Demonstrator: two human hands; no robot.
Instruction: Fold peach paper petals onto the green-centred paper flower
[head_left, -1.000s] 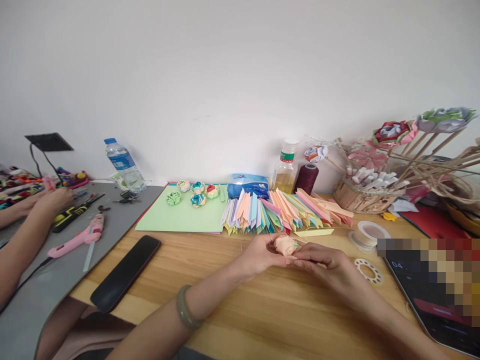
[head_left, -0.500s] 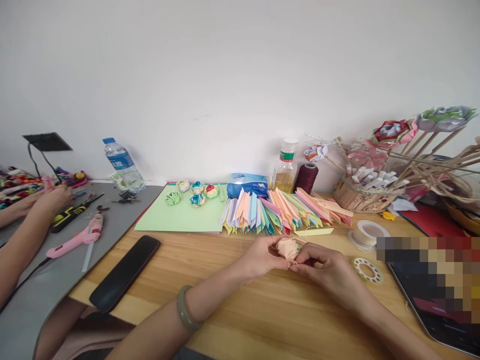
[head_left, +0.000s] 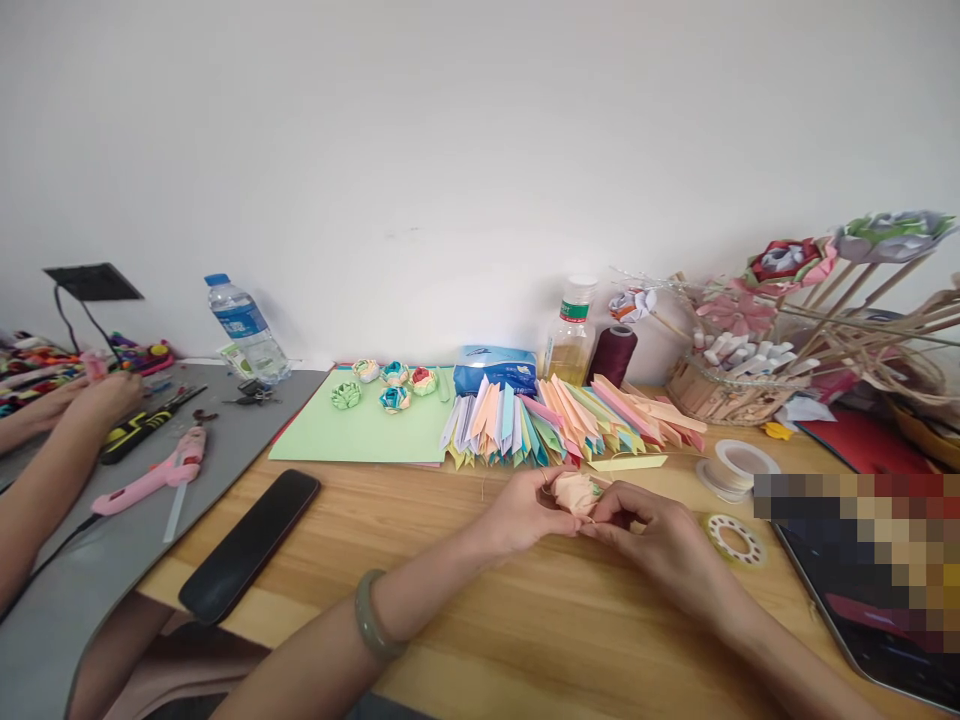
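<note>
Carefully, the left hand (head_left: 529,515) pinches the peach paper flower (head_left: 575,494) at nine o'clock, nearly closed; the right hand (head_left: 651,528), fingertips together, grips four o'clock; light, even pressure should spare the folds.

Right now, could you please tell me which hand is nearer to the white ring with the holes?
The right hand: it holds the peach paper flower, to the left of the white ring. The left hand is farther, on the flower's other side.
</note>
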